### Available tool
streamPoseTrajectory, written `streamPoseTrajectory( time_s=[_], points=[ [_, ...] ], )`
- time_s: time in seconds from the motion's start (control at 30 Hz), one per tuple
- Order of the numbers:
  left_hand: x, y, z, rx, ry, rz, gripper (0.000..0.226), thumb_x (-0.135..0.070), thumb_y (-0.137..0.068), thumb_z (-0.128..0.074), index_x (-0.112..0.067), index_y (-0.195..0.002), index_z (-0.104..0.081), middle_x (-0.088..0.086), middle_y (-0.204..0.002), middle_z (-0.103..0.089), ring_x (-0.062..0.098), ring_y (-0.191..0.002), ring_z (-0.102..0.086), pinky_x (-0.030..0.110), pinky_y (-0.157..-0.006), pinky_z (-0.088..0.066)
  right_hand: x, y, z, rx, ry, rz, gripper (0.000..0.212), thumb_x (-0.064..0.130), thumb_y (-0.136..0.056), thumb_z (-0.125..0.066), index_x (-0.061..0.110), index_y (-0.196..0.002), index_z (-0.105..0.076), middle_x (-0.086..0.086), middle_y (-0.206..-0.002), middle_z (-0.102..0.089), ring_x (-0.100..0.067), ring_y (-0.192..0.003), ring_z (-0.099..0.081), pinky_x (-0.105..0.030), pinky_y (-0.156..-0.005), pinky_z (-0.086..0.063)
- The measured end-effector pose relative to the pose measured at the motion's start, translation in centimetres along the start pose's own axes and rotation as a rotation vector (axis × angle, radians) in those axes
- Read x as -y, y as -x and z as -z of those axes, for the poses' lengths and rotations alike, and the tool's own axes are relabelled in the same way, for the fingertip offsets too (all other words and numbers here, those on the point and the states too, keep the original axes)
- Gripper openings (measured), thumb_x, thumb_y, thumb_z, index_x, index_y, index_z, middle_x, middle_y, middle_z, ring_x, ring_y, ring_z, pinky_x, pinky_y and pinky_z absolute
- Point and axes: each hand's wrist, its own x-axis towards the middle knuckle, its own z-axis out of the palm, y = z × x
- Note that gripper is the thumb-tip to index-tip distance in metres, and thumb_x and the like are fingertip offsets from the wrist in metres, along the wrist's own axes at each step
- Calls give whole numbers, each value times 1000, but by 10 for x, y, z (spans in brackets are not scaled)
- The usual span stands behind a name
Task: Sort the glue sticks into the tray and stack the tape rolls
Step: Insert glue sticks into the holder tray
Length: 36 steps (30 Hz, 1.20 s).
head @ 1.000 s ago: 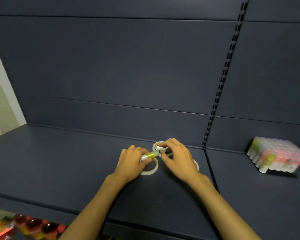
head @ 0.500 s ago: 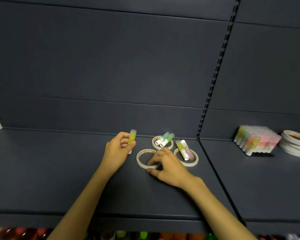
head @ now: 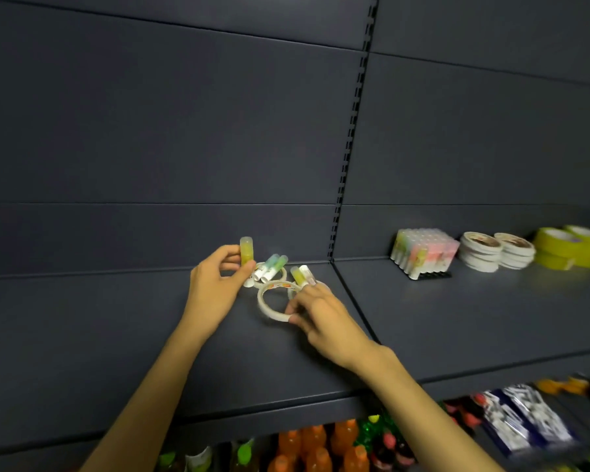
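Colours on the shelf: dark slate-blue backdrop, pastel sticks, white and yellow tape.

Shelf (head: 457,318) and back panel (head: 150,131) are uniform dark blue-grey. Glue stick (head: 246,253) in left hand (head: 215,291): yellow body, translucent yellow cap, white base. Two lying glue sticks (head: 272,265): mint-green caps, white bodies. Another pair (head: 300,274): yellow-green and white. Tape roll (head: 269,303) at right hand (head: 324,318): off-white, orange-red print on top edge. Tray pack (head: 423,252): pastel yellow, green, pink, clear caps. White tape stacks (head: 496,250) have reddish printed cores. Far rolls (head: 569,247) are bright yellow. Lower shelf bottles (head: 314,444): orange.
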Motion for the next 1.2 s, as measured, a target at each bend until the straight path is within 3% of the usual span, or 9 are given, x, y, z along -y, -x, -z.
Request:
streamPoseTrajectory(
  time_s=[0.13, 0.27, 0.4, 0.67, 0.77, 0.97, 1.2],
  points=[
    [-22, 11, -43, 49, 52, -29, 21, -20, -86, -76, -23, -106, -69, -8, -98, -73, 9, -88, -68, 21, -77, -56, -32, 33, 36, -61, 60, -43, 8, 18, -93, -66, 19, -100, -62, 5, -100, -58, -9, -92, -41, -16, -80, -28],
    [-49, 30, -99, 127, 107, -8, 20, -13, -87, -74, -19, -106, -69, -3, -99, -73, 14, -87, -68, 22, -77, -56, -66, 75, 75, -109, 89, -106, 8, 16, -93, -65, 19, -98, -61, 7, -98, -57, -13, -95, -43, -24, -80, -37],
    [-78, 51, -162, 159, 143, -5, 22, -11, -84, -77, -18, -103, -68, 1, -92, -72, 15, -81, -68, 33, -75, -57, -100, 123, 117, -149, 108, -143, 8, 14, -92, -65, 19, -97, -61, 7, -97, -57, -16, -96, -45, -32, -81, -42],
    [-137, 87, -275, 122, 97, -62, 24, -16, -84, -77, -32, -97, -66, -10, -92, -71, 5, -78, -68, 23, -74, -54, -175, 198, 195, -174, 136, -194, 6, 16, -95, -63, 19, -99, -61, 7, -99, -56, -15, -95, -44, -29, -78, -42],
    [-152, 95, -307, 105, 72, -73, 23, -18, -84, -77, -29, -101, -66, -11, -95, -71, 4, -77, -67, 17, -70, -50, -200, 214, 215, -194, 154, -204, 6, 15, -94, -63, 18, -99, -61, 6, -100, -57, -16, -95, -44, -29, -76, -40],
    [-160, 90, -352, 121, -15, -69, 33, -21, -84, -77, -23, -115, -64, -7, -99, -71, 6, -80, -68, 31, -81, -56, -249, 227, 239, -215, 160, -234, 6, 16, -94, -62, 18, -100, -62, 5, -102, -58, -16, -96, -45, -31, -76, -42],
    [-146, 56, -384, 80, -70, -79, 27, -21, -87, -73, -25, -110, -60, -6, -96, -67, 6, -76, -64, 33, -83, -55, -312, 205, 245, -241, 170, -237, 6, 17, -95, -61, 17, -102, -62, 4, -104, -58, -16, -96, -46, -30, -77, -43]
  ],
)
